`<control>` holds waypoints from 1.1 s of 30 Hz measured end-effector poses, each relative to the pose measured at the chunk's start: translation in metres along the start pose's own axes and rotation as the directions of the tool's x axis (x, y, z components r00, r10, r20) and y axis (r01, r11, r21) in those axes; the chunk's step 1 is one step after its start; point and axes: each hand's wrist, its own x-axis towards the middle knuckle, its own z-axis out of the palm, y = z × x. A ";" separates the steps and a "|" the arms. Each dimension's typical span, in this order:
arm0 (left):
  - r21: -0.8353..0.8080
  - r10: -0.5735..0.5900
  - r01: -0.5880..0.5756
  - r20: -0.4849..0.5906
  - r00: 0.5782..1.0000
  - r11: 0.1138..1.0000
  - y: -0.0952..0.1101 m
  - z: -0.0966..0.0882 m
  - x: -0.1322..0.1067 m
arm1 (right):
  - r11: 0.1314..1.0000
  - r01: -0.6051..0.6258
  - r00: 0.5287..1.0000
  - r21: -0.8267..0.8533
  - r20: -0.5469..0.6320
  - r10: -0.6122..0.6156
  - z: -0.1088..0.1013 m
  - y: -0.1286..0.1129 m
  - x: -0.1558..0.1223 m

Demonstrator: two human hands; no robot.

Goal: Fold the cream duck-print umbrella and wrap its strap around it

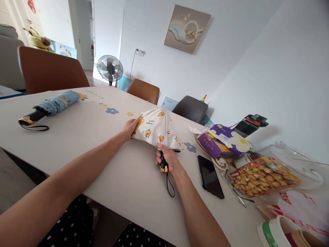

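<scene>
Curling closed around a black handle [163,162], the right hand [168,158] holds one white umbrella [155,125] over the middle of the counter [123,185]. Slightly farther off, the left hand [130,129] pinches the fabric at its left edge, some fingertips hidden. On the right lie one phone [210,176] and one pack of cookies [264,176], with one purple box [222,141] just beyond. One blue umbrella [60,102], furled, lies well apart on the left, making two in all. Past the counter stand three chairs [144,91] and one fan [110,68]; one picture [187,28] hangs on the wall [149,27].
</scene>
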 end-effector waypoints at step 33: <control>-0.375 -0.074 0.189 0.299 0.951 0.908 0.026 0.036 -0.060 | 0.914 0.059 0.998 -0.401 0.052 -0.041 0.028 -0.002 -0.025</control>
